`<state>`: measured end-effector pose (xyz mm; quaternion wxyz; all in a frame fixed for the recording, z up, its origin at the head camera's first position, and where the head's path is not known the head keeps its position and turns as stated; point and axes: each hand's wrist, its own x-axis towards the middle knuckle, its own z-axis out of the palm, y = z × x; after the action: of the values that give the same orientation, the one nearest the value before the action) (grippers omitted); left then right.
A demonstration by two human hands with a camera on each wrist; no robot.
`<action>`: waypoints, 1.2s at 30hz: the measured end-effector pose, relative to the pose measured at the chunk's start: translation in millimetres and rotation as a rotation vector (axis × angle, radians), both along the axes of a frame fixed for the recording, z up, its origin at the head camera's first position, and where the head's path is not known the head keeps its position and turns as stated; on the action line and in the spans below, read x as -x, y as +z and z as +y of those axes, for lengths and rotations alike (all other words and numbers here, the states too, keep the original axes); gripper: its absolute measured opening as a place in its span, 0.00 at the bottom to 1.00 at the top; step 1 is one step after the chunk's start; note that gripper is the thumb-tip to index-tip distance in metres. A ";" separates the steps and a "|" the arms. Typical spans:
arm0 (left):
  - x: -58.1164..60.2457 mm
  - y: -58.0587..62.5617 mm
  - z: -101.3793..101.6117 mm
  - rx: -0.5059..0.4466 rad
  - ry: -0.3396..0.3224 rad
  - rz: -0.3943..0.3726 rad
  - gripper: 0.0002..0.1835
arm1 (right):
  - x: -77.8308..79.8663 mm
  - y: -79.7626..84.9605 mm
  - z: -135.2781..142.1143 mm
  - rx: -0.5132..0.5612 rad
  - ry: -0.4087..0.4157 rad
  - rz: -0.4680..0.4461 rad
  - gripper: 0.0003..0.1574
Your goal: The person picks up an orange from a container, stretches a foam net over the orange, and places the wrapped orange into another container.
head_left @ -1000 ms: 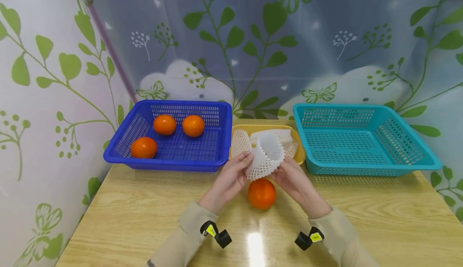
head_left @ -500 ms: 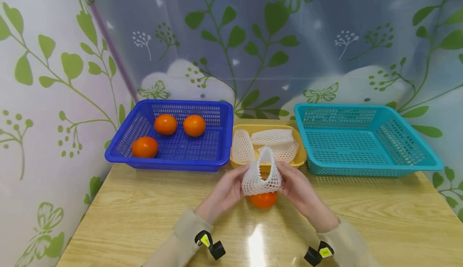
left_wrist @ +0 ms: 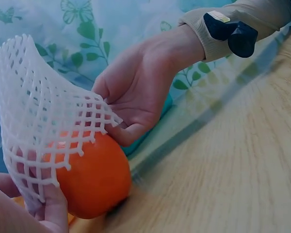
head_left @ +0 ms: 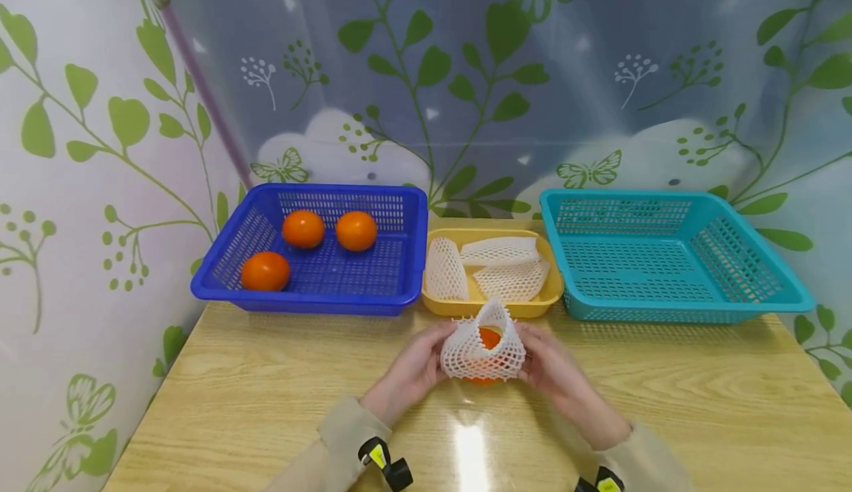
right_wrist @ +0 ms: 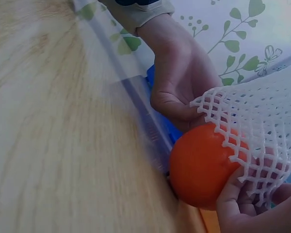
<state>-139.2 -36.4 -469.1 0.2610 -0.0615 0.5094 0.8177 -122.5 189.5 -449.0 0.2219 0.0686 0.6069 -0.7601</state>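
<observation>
A white foam fruit net (head_left: 475, 359) is stretched between my two hands and drawn partly over an orange (left_wrist: 99, 179) on the table. My left hand (head_left: 409, 370) pinches the left edge of the net's mouth, thumb inside. On the opposite side, my right hand (head_left: 559, 381) grips the other edge between thumb and fingers. In the right wrist view the lower part of the fruit (right_wrist: 203, 167) shows bare below the mesh, while its top is covered. The net's far end stands up in a peak, with a gap showing orange skin.
Behind the hands, a yellow tray (head_left: 492, 308) holds 3 more foam nets (head_left: 447, 270). To the left a blue basket (head_left: 319, 301) contains 3 oranges (head_left: 356, 231). A teal basket (head_left: 685, 307) stands at the right. A patterned curtain (head_left: 426, 92) hangs behind the table (head_left: 279, 396).
Both hands have brought the net down and toward the person, opening its mouth and lowering it from above the orange to over its top. The baskets and tray stay put.
</observation>
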 end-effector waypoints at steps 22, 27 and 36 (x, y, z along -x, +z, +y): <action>-6.2 -5.0 15.9 0.215 0.132 0.024 0.20 | 5.8 -16.4 -7.0 -0.094 0.103 0.016 0.31; -3.0 1.8 20.0 0.184 0.202 0.040 0.20 | 10.7 -8.7 -9.8 -0.083 0.040 -0.007 0.28; 2.1 22.4 24.0 0.182 0.279 0.115 0.19 | 14.9 2.6 -10.6 0.045 0.052 -0.001 0.34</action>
<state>-141.2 -12.4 -446.8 0.1087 -0.1083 0.5818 0.7987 -137.5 178.8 -446.4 0.2433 0.0483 0.5909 -0.7676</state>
